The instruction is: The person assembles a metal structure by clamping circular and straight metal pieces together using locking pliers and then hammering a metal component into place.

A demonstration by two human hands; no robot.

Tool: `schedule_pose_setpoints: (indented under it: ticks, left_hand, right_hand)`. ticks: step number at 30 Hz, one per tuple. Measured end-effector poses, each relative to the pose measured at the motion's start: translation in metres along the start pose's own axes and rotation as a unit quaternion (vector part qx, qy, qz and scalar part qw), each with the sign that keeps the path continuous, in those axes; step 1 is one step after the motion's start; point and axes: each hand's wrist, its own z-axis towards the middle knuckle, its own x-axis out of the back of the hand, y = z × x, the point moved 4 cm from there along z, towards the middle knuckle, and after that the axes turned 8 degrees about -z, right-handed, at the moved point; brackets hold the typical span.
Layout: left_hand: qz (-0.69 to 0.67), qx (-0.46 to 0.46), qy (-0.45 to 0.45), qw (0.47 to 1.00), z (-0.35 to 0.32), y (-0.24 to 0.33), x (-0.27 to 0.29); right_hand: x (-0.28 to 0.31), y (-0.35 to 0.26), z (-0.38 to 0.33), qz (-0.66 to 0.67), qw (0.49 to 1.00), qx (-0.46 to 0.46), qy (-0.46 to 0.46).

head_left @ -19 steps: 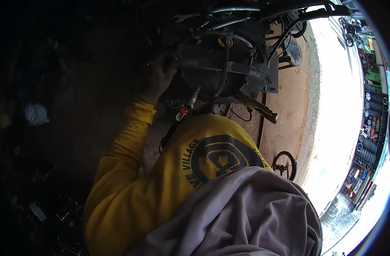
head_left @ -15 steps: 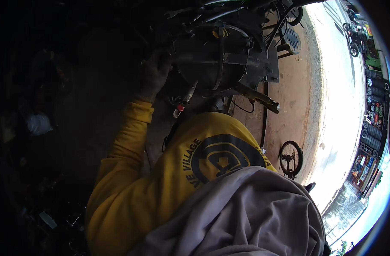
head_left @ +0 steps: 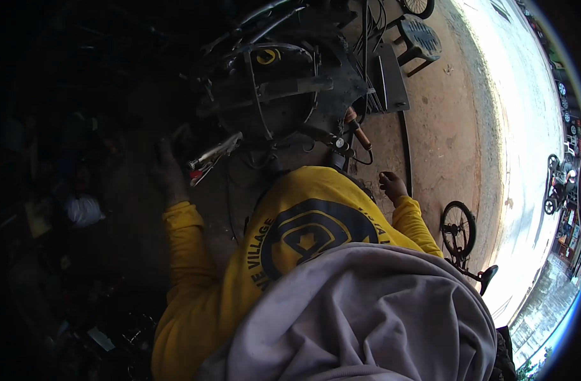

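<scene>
My left hand [head_left: 168, 170] is in deep shadow at the left, its fingers apart and faintly visible. Beside it, a metal clamp with red on its handles [head_left: 211, 155] sticks out from the edge of a dark work stand, apart from the fingers. On the right, my right hand [head_left: 393, 184] hovers over the ground beside my yellow sweatshirt, fingers curled in, and I see nothing in them. Nearest to it is a tool with a copper-brown handle [head_left: 361, 131] and a cable, hanging at the stand's edge. A curved metal rod frame [head_left: 255, 95] lies on the stand.
A dark plastic chair [head_left: 420, 38] and a flat dark panel [head_left: 392, 79] stand beyond the stand. A bicycle [head_left: 459, 228] is at the right, near a bright road with a motorbike [head_left: 554, 184]. A dark cable [head_left: 406, 152] crosses the ground. Dim clutter lies at the left.
My left hand has come away from the stand's edge, toward the left and nearer me. My right hand has come into view. The view has shifted, and the copper-brown handle now shows.
</scene>
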Motion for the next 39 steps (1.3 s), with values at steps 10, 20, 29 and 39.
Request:
schedule_pose_setpoints:
  ticks: [10,20,29,39]
  left_hand:
    - [0.229,0.329,-0.089,0.912,-0.198,-0.075,0.003]
    - [0.501,0.022,-0.456,0.735,-0.284,-0.102,-0.029]
    - [0.284,0.262,-0.32,0.865,-0.24,-0.133,0.028]
    - [-0.295,0.255,0.172,0.905,-0.089,-0.034,0.104]
  right_hand:
    - [0.048,0.12,0.081,0.012,0.99,-0.103,-0.097]
    - [0.062,0.032,0.136,0.066,0.994,-0.007,-0.083]
    - [0.046,0.0,0.126,-0.012,0.997,0.04,-0.057]
    - [0.113,-0.127,0.048,0.117,0.956,0.196,0.182]
